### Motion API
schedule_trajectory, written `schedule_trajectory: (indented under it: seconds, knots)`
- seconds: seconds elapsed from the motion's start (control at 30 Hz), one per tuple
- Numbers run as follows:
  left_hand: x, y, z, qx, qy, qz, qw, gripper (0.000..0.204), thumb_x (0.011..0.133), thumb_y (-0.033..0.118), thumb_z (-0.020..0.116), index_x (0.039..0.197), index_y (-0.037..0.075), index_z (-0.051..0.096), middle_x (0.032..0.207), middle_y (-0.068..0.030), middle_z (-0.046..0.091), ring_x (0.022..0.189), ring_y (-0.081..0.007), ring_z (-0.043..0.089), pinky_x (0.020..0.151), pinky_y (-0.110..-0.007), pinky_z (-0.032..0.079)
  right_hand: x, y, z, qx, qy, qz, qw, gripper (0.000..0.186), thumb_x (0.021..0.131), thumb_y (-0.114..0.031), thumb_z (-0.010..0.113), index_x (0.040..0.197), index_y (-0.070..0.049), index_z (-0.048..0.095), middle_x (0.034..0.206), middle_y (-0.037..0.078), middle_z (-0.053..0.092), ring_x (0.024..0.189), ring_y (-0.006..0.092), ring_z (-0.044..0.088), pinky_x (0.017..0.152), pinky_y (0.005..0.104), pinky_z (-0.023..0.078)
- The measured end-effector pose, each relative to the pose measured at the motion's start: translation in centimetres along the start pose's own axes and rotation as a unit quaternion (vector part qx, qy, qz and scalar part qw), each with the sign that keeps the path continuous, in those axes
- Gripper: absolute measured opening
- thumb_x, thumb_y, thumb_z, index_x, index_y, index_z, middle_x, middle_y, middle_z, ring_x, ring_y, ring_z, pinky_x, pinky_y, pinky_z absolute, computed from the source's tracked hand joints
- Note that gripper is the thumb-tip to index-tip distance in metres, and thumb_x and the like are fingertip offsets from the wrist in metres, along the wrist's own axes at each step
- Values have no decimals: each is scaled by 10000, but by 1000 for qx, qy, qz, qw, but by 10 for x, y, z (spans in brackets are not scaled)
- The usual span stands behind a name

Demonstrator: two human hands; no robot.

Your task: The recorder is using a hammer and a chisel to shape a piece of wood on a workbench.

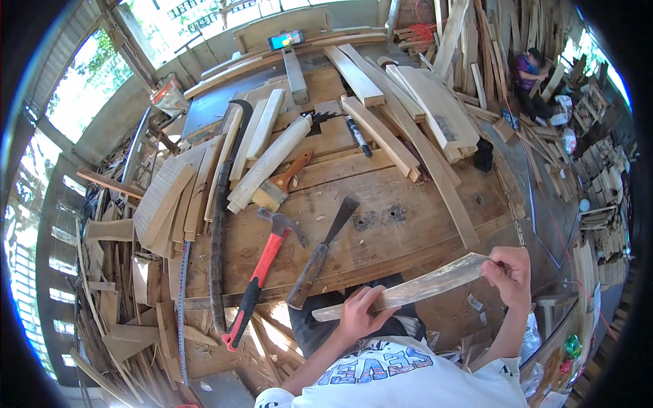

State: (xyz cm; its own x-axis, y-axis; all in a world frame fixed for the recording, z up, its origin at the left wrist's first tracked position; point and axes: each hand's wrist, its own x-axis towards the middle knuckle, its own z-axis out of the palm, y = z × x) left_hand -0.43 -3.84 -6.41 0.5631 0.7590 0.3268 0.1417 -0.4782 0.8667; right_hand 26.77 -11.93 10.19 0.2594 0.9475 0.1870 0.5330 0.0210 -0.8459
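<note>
A thin, slightly curved wooden strip (428, 285) lies across my lap, just off the front edge of the workbench (381, 238). Near its left end my left hand (364, 313) is closed round it. At the other end my right hand (509, 272) grips the tip between thumb and fingers. On the bench ahead of my hands lie a chisel (323, 253) with a wooden handle and a claw hammer (265, 268) with a red and black handle. Behind them rests a paintbrush (282, 183). A long dark hooked blade (221, 204) stretches along the left side.
Boards (435, 112) are stacked on the bench's right side, beside a black marker (358, 138). More planks (166, 197) lean at the left, with a measuring tape (182, 313) hanging there. A phone (286, 39) stands at the back. Far right, another person (529, 81) sits among scrap wood.
</note>
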Motion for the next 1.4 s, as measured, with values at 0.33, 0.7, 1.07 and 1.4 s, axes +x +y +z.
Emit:
schedule_trajectory:
  seconds: [0.33, 0.7, 1.07, 1.4]
  knots:
    - [0, -7, -5, -70, -71, -63, 993, 487, 736, 273, 846, 1076, -14, 650, 836, -120, 650, 659, -181, 608, 566, -285, 484, 1, 8, -8, -9, -36, -45, 998, 326, 858, -228, 599, 623, -16, 525, 540, 49, 531, 467, 123, 495, 443, 270, 324]
    - [15, -10, -24, -161, -184, -132, 961, 454, 735, 276, 834, 1067, 17, 666, 851, -54, 662, 702, -119, 572, 646, -260, 452, 0, 22, 21, 230, 40, -40, 971, 303, 838, -168, 583, 611, 14, 501, 530, 27, 470, 434, 78, 400, 404, 249, 262]
    - [-3, 0, -9, 30, 25, 61, 997, 401, 686, 194, 835, 1004, 23, 661, 725, -95, 597, 585, -219, 579, 526, -304, 472, -10, -1, -12, 268, -104, 163, 944, 279, 838, -97, 566, 584, -3, 501, 495, -27, 430, 431, 43, 349, 392, 244, 223]
    - [-16, -15, -16, 175, 115, 107, 972, 432, 616, 170, 812, 996, 31, 659, 685, -64, 565, 574, -223, 564, 519, -320, 475, 15, -21, -1, -288, 118, -37, 950, 170, 712, -25, 634, 588, 22, 527, 479, 117, 440, 430, 127, 456, 436, 288, 351]
